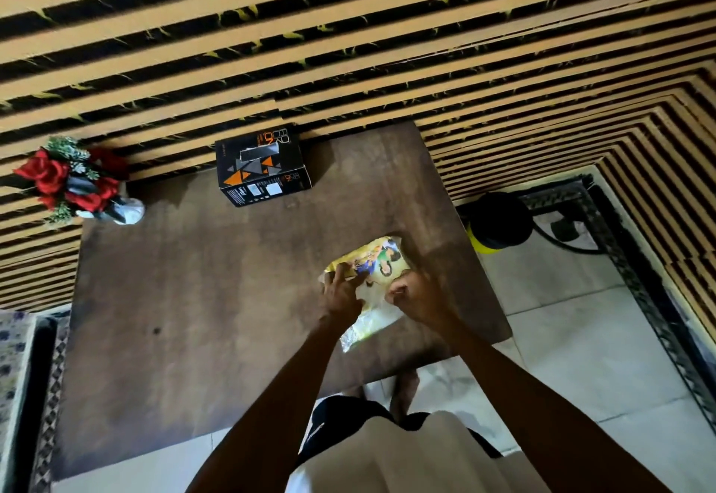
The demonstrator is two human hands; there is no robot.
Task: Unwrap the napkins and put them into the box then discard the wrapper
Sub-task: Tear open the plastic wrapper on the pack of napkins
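A yellow printed napkin pack [377,260] lies on the brown table [193,299], near its right edge. My left hand [341,295] grips the pack's near left side and my right hand [416,293] pinches the wrapper at its near right. White napkin material [374,293] shows between my hands, and a shiny loose end of the wrapper [362,331] trails toward me. A black box with orange triangles [263,165] stands at the table's far edge against the wall, with a slot in its top.
A vase of red artificial flowers [77,182] stands at the table's far left corner. A black and yellow bin [498,221] sits on the tiled floor right of the table. The striped wall runs behind the table.
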